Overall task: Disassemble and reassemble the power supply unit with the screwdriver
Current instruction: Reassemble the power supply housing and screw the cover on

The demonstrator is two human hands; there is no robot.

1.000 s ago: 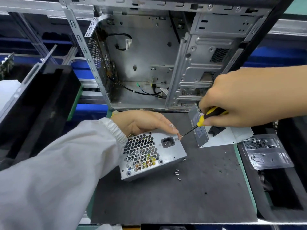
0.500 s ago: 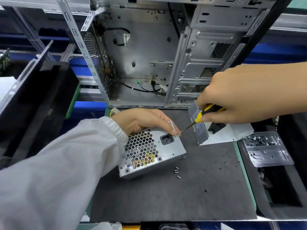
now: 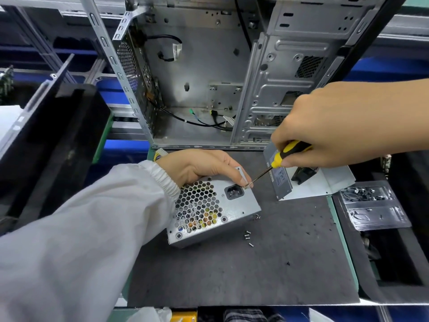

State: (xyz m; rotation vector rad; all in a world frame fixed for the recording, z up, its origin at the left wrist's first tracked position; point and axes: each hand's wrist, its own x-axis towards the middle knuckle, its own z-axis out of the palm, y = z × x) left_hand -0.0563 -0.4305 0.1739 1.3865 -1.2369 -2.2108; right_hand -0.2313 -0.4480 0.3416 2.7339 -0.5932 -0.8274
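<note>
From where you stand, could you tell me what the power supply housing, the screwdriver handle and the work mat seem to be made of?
Power supply housing: seemingly sheet steel, dull grey, with punched hexagonal vents and folded edges.
Screwdriver handle: probably glossy plastic or rubber, yellow and black; its shaft glints like metal.
Work mat: likely dark matte rubber or foam; it shows no glare.

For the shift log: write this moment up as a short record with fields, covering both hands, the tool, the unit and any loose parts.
Left hand: left hand grips the top of the silver metal power supply unit with honeycomb grille, steadying it.
Right hand: right hand holds the yellow-and-black handled screwdriver.
Tool tip: at the unit's upper right corner, beside its black power socket.
Loose parts: small silver screws on the dark grey mat, right of the unit.
Behind: open silver computer case.
</note>
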